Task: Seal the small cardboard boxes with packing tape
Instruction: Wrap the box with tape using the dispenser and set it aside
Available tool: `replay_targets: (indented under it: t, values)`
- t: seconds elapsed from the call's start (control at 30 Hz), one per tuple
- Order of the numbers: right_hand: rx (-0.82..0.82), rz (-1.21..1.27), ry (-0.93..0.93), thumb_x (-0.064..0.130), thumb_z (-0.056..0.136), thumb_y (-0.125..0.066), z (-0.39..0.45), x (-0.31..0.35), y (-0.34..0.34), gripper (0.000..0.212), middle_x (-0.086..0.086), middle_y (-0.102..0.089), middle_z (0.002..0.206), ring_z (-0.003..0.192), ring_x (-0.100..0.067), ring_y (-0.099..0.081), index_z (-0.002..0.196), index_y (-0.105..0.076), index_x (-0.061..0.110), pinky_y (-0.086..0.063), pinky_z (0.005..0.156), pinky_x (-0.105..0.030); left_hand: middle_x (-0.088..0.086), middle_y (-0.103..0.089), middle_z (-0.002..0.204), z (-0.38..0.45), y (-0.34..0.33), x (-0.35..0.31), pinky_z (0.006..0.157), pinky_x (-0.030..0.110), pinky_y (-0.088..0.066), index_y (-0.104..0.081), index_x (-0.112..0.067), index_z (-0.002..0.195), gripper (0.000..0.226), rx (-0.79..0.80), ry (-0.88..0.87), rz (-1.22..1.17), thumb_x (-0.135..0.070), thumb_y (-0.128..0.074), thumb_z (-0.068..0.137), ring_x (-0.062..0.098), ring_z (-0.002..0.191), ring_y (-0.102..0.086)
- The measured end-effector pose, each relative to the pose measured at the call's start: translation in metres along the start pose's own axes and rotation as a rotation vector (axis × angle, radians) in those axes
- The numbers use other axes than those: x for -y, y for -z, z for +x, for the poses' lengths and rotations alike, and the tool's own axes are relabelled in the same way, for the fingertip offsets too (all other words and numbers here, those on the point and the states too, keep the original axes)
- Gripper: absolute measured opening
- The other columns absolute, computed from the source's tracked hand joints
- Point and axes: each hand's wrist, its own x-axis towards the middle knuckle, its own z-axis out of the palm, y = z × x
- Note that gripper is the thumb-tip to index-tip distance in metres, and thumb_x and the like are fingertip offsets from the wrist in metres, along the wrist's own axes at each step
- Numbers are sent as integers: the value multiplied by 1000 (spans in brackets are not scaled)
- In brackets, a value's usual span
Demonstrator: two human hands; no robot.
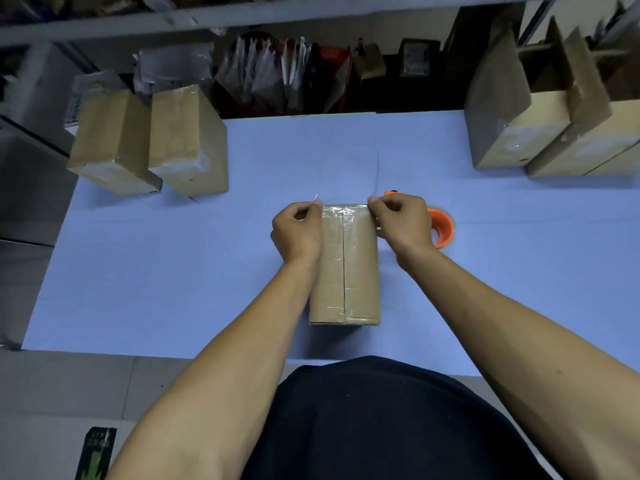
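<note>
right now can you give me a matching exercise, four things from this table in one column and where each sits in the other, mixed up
Things:
1. box being taped
2. orange tape dispenser
3. two closed boxes
4. open-flapped boxes

Places:
A. far right of the table
B. far left corner of the table
C. centre, between the hands
D. just behind the right hand

Pairs: 1-C, 2-D, 3-B, 4-A

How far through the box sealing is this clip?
Done: two taped boxes far left. In hand: left hand and right hand pinch tape across the centre box; its seam is already taped. Left: open-flapped boxes far right.
</note>
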Motion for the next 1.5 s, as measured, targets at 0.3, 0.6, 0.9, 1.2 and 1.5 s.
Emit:
replay_targets:
  t: [0.3, 0.6, 0.9, 1.2, 1.5]
  values:
    - [-194, 204, 108, 31, 80, -70, 1, 63, -8, 16, 14, -73, 75, 84, -8, -69, 65, -73, 25, -56, 86, -39, -12, -65, 78, 2, 3, -51, 65, 17, -44, -60, -20, 72, 18, -83, -195, -187, -16, -62, 89, 5, 73, -59]
    - [-228, 243, 130, 18, 78, -68, 0, 57, -16, 14, 15, -66, 65, 70, -3, -62, 64, -66, 21, -52, 74, -31, -2, -65, 80, 0, 0, -39, 68, 19, -47, -56, -17, 74, 14, -143, -241, -190, -7, -60, 84, 5, 71, -58]
    - [-239, 101, 155, 15, 86, -56, -1, 54, -14, 13, 17, -64, 79, 70, 4, -56, 90, -67, 20, -51, 79, -29, -4, -58, 113, -8, -19, -44, 75, 18, -39, -52, -18, 126, 29, 35, -120, -114, -19, -42, 99, 14, 102, -55]
    - [-64, -81, 120, 52, 72, -69, -2, 61, -26, 62, 6, -66, 112, 111, -21, -59, 124, -51, 23, -49, 95, -40, -9, -68, 119, 1, -16, -38, 96, 37, -54, -53, -31, 137, 64, 244, -5, -108, -62, -60, 81, 13, 108, -65]
    - [-92, 104, 69, 28, 95, -60, 1, 54, -18, 40, 19, -69, 113, 95, 5, -59, 134, -63, 21, -42, 94, -13, 1, -71, 101, 3, -19, -44, 66, 16, -46, -71, -21, 110, 32, 139, -48, -163, -21, -43, 93, 14, 85, -60]
